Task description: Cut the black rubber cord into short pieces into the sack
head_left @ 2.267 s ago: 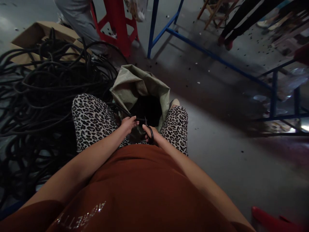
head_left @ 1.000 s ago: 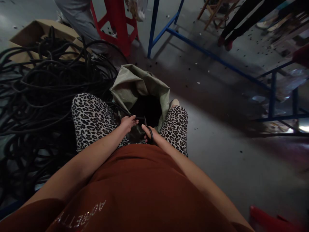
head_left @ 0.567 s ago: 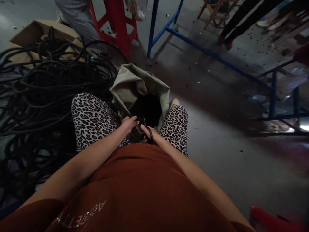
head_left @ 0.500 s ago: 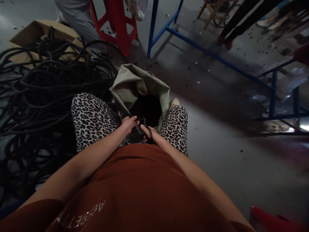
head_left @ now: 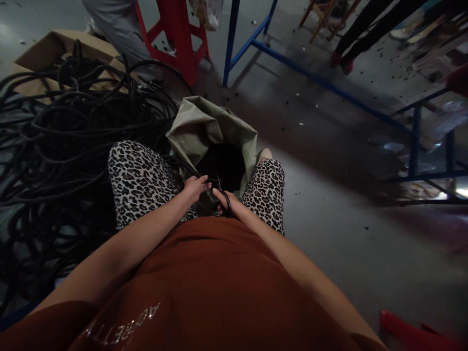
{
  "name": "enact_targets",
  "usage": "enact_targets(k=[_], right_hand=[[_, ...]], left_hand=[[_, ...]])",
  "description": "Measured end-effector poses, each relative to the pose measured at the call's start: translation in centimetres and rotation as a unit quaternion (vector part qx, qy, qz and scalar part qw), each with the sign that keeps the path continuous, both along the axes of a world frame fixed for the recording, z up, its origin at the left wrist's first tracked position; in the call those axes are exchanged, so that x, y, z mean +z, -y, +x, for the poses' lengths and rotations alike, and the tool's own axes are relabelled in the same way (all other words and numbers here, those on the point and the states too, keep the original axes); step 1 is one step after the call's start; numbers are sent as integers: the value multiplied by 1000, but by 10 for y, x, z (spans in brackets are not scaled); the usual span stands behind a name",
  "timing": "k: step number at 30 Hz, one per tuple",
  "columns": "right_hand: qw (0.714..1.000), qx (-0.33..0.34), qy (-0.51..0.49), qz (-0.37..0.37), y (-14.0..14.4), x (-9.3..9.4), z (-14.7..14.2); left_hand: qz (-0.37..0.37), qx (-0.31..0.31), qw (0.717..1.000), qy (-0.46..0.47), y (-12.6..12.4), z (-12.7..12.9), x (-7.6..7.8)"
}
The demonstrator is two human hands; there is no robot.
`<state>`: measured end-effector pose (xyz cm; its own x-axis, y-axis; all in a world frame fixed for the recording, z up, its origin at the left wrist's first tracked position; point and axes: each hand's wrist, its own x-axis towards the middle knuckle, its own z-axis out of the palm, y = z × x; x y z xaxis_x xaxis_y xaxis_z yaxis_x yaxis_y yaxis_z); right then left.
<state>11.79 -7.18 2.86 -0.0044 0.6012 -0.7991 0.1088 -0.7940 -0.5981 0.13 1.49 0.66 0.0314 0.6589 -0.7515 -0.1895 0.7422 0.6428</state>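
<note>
My right hand (head_left: 228, 200) grips black-handled scissors (head_left: 227, 204), their narrow blades pointing up toward the sack's mouth. Just left of the blades, my left hand (head_left: 196, 187) is closed on a black rubber cord (head_left: 185, 166), which comes over from the left and reaches past the fingers. Between my knees stands an open grey-green sack (head_left: 193, 117) with a dark inside; what it contains is too dark to make out. Both hands are at the sack's near rim.
A big tangle of black cords (head_left: 73, 131) covers the floor at left, partly over a cardboard box (head_left: 54, 44). Beyond are a red stool (head_left: 177, 44), a blue metal frame (head_left: 292, 66) and other people's legs. A red object (head_left: 409, 334) lies at lower right.
</note>
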Motion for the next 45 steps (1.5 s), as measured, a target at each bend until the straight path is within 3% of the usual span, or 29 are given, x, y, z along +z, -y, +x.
enact_targets(k=[19,35,45], right_hand=[[1000,-1,21,-5,-2,1,-1],[997,-25,59,37,-1,5,-1],[993,10,106,48,1,-6,1]], left_hand=[[2,9,1000,11,2,1,-1],[-32,-7,999,30,-4,-2,-6],[-37,-4,999,-34,-13,-4,-17]])
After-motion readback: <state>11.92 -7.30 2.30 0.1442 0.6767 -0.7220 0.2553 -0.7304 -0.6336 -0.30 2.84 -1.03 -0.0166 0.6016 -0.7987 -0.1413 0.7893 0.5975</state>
